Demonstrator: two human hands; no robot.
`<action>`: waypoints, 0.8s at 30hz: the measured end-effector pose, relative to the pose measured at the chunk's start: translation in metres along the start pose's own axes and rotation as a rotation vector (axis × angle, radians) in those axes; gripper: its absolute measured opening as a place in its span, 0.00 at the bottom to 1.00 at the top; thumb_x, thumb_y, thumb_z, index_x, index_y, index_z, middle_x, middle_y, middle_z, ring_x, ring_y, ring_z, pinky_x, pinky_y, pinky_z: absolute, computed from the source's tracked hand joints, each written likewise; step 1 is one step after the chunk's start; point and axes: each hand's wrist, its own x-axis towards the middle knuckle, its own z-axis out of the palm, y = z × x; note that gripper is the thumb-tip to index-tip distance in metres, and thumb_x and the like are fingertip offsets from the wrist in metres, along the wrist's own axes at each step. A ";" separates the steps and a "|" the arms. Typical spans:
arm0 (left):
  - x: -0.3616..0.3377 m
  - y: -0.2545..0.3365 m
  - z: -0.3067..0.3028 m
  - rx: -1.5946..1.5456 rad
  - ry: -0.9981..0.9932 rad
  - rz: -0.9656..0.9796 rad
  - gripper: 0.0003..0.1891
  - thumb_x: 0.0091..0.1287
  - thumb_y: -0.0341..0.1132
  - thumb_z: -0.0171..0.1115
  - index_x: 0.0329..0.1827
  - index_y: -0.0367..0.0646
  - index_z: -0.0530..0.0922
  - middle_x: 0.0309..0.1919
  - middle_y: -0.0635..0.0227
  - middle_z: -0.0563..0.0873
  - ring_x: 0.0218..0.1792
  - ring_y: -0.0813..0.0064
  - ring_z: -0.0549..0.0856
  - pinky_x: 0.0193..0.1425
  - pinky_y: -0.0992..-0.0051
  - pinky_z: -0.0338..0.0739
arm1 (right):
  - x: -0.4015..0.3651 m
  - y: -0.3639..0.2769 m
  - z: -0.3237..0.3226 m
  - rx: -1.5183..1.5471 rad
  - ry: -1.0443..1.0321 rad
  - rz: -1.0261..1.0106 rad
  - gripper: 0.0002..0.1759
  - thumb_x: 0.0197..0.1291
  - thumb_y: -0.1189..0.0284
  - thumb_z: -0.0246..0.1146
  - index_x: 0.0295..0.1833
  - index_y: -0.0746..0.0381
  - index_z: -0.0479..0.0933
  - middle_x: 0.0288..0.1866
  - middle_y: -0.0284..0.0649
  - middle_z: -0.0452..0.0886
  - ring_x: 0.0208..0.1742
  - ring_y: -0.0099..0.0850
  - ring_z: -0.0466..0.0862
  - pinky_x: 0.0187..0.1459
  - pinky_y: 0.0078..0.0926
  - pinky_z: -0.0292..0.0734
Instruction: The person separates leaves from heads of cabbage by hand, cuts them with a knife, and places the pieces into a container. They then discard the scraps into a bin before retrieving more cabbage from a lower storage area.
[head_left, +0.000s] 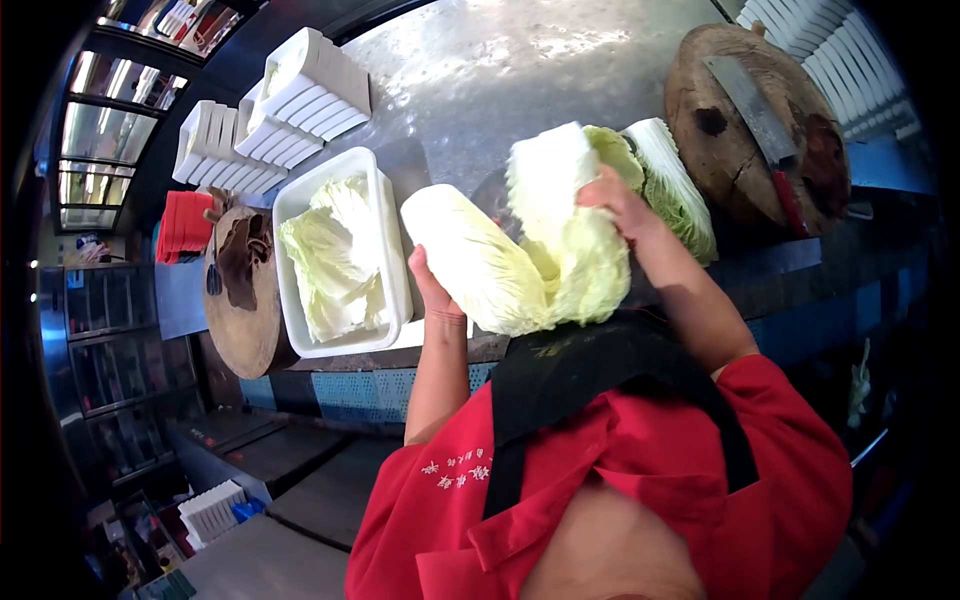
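Observation:
My left hand [435,287] is closed around the lower side of a napa cabbage [470,255], which I hold up in front of my apron. With my right hand [617,207] I grip a large cabbage leaf [570,200], bent away from the head and still touching it near the bottom. Left of the head stands a white plastic tub [390,255] with several loose cabbage leaves [335,250] inside. Behind my right hand lies another napa cabbage [675,190] with greener outer leaves.
A round wooden chopping block [690,90] carries a cleaver [750,105] at right. Another block [235,330] sits left of the tub. Stacked white containers [310,90] stand behind it, with red baskets [183,228] farther left. The metal counter [450,60] extends behind.

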 end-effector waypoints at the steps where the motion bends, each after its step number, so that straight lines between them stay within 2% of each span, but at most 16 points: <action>1: -0.002 0.002 0.002 0.002 0.005 0.002 0.44 0.53 0.63 0.57 0.66 0.40 0.63 0.59 0.46 0.73 0.55 0.46 0.76 0.56 0.53 0.76 | -0.003 -0.005 -0.012 0.013 -0.077 -0.023 0.28 0.48 0.75 0.58 0.59 0.70 0.68 0.43 0.43 0.80 0.41 0.31 0.83 0.42 0.27 0.81; 3: -0.004 0.005 0.003 -0.099 -0.030 0.117 0.42 0.54 0.64 0.55 0.65 0.43 0.65 0.59 0.48 0.73 0.55 0.48 0.77 0.54 0.54 0.77 | -0.007 -0.014 -0.022 0.009 0.003 -0.014 0.29 0.49 0.73 0.57 0.60 0.71 0.67 0.45 0.45 0.80 0.42 0.33 0.83 0.44 0.29 0.81; 8: 0.015 0.029 0.004 0.013 -0.063 0.103 0.37 0.58 0.61 0.53 0.64 0.42 0.67 0.55 0.50 0.76 0.53 0.54 0.79 0.53 0.58 0.78 | -0.016 -0.053 0.006 0.162 -0.017 0.022 0.28 0.49 0.72 0.56 0.59 0.70 0.68 0.49 0.49 0.79 0.47 0.36 0.82 0.50 0.33 0.79; 10: 0.045 0.044 0.009 0.181 0.156 0.071 0.34 0.60 0.55 0.55 0.63 0.41 0.67 0.53 0.52 0.78 0.51 0.56 0.80 0.53 0.57 0.78 | -0.015 -0.049 -0.007 0.070 0.052 0.058 0.32 0.46 0.73 0.58 0.61 0.70 0.66 0.49 0.47 0.78 0.49 0.34 0.81 0.51 0.31 0.77; 11: 0.067 0.053 0.004 0.173 0.138 0.065 0.34 0.60 0.55 0.55 0.63 0.41 0.67 0.53 0.52 0.78 0.51 0.56 0.80 0.53 0.57 0.78 | -0.015 -0.052 -0.006 0.055 0.063 0.049 0.32 0.46 0.73 0.58 0.61 0.70 0.66 0.49 0.47 0.78 0.49 0.34 0.81 0.51 0.31 0.77; 13: 0.106 0.065 -0.002 0.405 0.192 0.123 0.29 0.59 0.46 0.60 0.61 0.40 0.68 0.51 0.54 0.78 0.50 0.59 0.80 0.53 0.60 0.77 | -0.013 -0.057 0.004 -0.144 0.091 0.081 0.37 0.43 0.75 0.61 0.63 0.70 0.63 0.50 0.46 0.77 0.50 0.33 0.79 0.52 0.29 0.76; 14: 0.115 0.068 0.002 0.638 0.394 0.098 0.28 0.58 0.43 0.62 0.60 0.39 0.67 0.51 0.55 0.79 0.50 0.59 0.80 0.54 0.62 0.76 | -0.016 -0.066 0.011 -0.164 0.071 0.183 0.41 0.39 0.77 0.64 0.65 0.69 0.61 0.51 0.44 0.76 0.50 0.32 0.78 0.53 0.26 0.74; 15: 0.119 0.072 0.013 0.872 0.600 0.071 0.28 0.57 0.40 0.64 0.59 0.38 0.67 0.50 0.56 0.79 0.50 0.60 0.80 0.54 0.64 0.76 | -0.017 -0.067 0.014 -0.164 0.076 0.173 0.41 0.39 0.77 0.64 0.65 0.69 0.61 0.51 0.44 0.76 0.50 0.32 0.78 0.53 0.26 0.74; 16: 0.117 0.070 0.023 1.212 0.553 0.217 0.37 0.55 0.38 0.67 0.66 0.38 0.60 0.56 0.57 0.75 0.54 0.61 0.77 0.57 0.67 0.73 | -0.018 -0.068 0.016 -0.374 0.020 0.205 0.41 0.39 0.77 0.65 0.65 0.69 0.61 0.51 0.45 0.76 0.51 0.32 0.78 0.53 0.25 0.73; 17: 0.109 0.062 0.030 1.194 0.314 0.365 0.42 0.52 0.35 0.69 0.69 0.39 0.56 0.61 0.56 0.70 0.59 0.60 0.73 0.61 0.66 0.70 | -0.020 -0.068 0.017 -0.580 -0.032 0.239 0.41 0.39 0.77 0.65 0.65 0.69 0.61 0.51 0.45 0.76 0.52 0.32 0.78 0.54 0.24 0.73; 18: 0.088 0.053 0.057 1.162 0.072 0.502 0.48 0.49 0.33 0.71 0.73 0.40 0.51 0.66 0.56 0.65 0.64 0.59 0.69 0.65 0.65 0.66 | -0.021 -0.068 0.018 -0.575 -0.019 0.235 0.41 0.39 0.77 0.65 0.65 0.69 0.61 0.51 0.45 0.76 0.52 0.32 0.78 0.54 0.24 0.73; 19: 0.065 0.053 0.079 1.362 -0.132 0.343 0.58 0.43 0.34 0.75 0.75 0.41 0.43 0.73 0.57 0.52 0.72 0.61 0.55 0.72 0.65 0.53 | -0.022 -0.067 0.020 -0.612 -0.085 0.215 0.42 0.38 0.77 0.66 0.64 0.69 0.61 0.51 0.46 0.76 0.52 0.33 0.77 0.54 0.25 0.72; 20: 0.052 0.044 0.098 1.370 -0.451 0.314 0.62 0.39 0.35 0.78 0.75 0.41 0.43 0.75 0.56 0.46 0.75 0.64 0.46 0.75 0.66 0.44 | -0.026 -0.063 0.024 -0.644 -0.150 0.201 0.42 0.38 0.76 0.67 0.64 0.69 0.61 0.51 0.47 0.75 0.52 0.33 0.77 0.54 0.25 0.71; 21: 0.049 0.034 0.103 1.527 -0.553 0.305 0.63 0.38 0.42 0.79 0.75 0.41 0.45 0.75 0.57 0.46 0.75 0.65 0.46 0.75 0.67 0.41 | -0.030 -0.059 0.031 -0.676 -0.221 0.194 0.42 0.37 0.76 0.67 0.64 0.69 0.61 0.52 0.47 0.75 0.53 0.34 0.76 0.55 0.26 0.70; 23: 0.054 0.014 0.100 1.254 -0.726 0.113 0.61 0.37 0.45 0.78 0.75 0.42 0.48 0.74 0.56 0.52 0.74 0.65 0.52 0.74 0.67 0.47 | -0.030 -0.055 0.050 -0.610 -0.380 0.255 0.45 0.36 0.72 0.70 0.64 0.69 0.60 0.53 0.48 0.75 0.53 0.34 0.76 0.54 0.27 0.70; 24: 0.049 0.003 0.103 1.105 -0.726 0.007 0.58 0.38 0.47 0.76 0.74 0.41 0.52 0.71 0.55 0.60 0.72 0.63 0.59 0.71 0.67 0.55 | -0.031 -0.054 0.057 -0.836 -0.453 0.129 0.47 0.33 0.72 0.72 0.65 0.68 0.61 0.56 0.47 0.73 0.57 0.33 0.74 0.57 0.27 0.69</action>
